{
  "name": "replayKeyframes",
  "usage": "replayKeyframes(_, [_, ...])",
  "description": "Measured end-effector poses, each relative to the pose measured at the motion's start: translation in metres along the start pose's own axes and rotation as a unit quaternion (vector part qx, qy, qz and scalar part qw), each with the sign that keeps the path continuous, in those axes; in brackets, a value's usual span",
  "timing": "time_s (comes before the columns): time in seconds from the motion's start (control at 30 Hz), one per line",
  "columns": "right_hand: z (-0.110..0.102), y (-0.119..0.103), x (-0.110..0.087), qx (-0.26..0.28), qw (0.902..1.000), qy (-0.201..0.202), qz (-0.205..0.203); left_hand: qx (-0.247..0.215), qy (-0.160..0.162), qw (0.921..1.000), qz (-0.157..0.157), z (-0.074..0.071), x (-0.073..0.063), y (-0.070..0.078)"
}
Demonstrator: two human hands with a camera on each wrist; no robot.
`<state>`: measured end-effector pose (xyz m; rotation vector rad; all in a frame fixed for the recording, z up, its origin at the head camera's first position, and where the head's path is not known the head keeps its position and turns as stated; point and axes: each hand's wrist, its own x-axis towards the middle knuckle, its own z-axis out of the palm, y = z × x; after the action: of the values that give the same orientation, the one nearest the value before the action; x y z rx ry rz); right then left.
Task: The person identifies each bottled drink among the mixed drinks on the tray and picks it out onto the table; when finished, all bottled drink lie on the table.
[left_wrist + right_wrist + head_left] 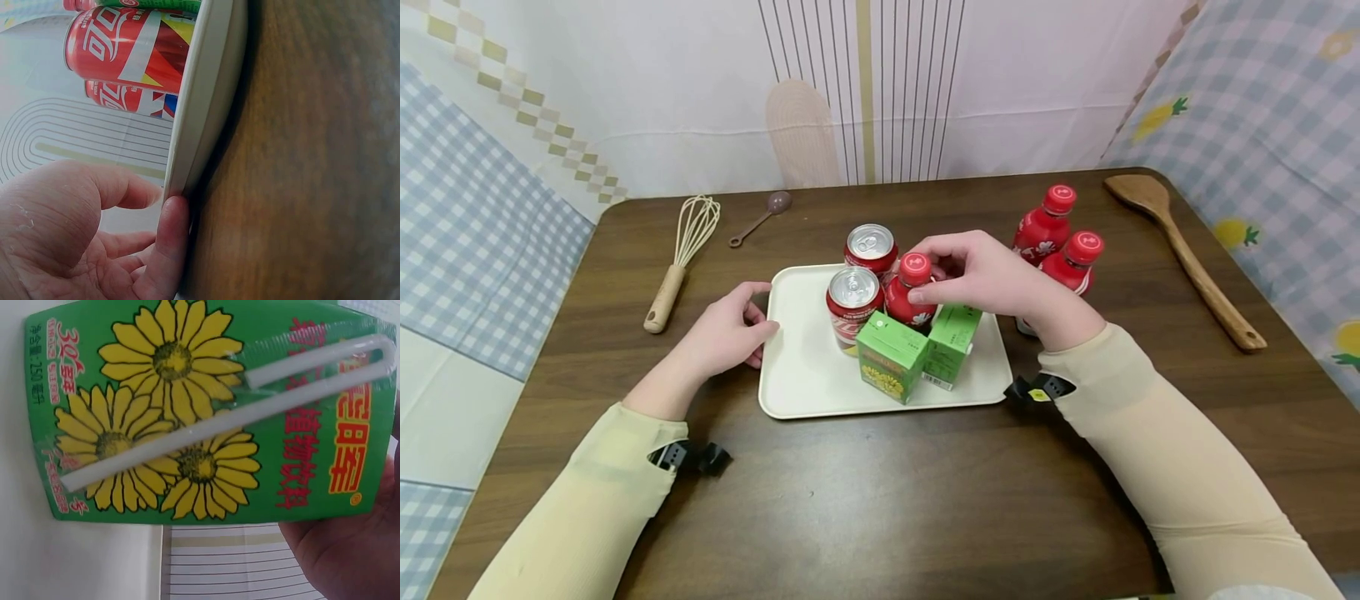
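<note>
My right hand point(988, 271) grips a small red bottle point(902, 302) near its neck, thumb on the near side. The bottle stands upright among the drinks on a cream tray point(801, 379). To its left are two red soda cans point(845, 321), one behind the other. Two green drink cartons point(891, 358) stand in front; one carton point(237, 444), with a white straw on its side, fills most of the right wrist view. My left hand point(727, 332) holds the tray's left rim, thumb and fingertips at the edge point(181, 144).
Two more red bottles point(1045, 231) stand right of the tray, behind my right wrist. A wooden spatula point(1195, 258) lies at the far right. At the back left lie a whisk point(681, 254) and a small brown measuring spoon point(767, 215). Patterned cloth hangs behind the table.
</note>
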<state>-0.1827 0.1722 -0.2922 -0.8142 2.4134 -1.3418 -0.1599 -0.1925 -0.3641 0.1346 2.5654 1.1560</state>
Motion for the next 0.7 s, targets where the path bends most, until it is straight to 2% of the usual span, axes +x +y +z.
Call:
replayKeyframes(0.3, [0.003, 0.002, 0.000, -0.013, 0.9987, 0.049, -0.010, -0.002, -0.001, 1.0000, -0.004, 0.000, -0.001, 0.003])
replayKeyframes(0.43, [-0.003, 0.002, -0.001, -0.029, 0.9963, 0.080, -0.008, -0.004, -0.001, 1.0000, -0.004, 0.000, -0.001, 0.003])
replayKeyframes(0.7, [-0.021, -0.011, -0.011, -0.064, 0.9834, 0.169, 0.019, -0.006, -0.001, 1.0000, -0.004, -0.001, -0.001, 0.002])
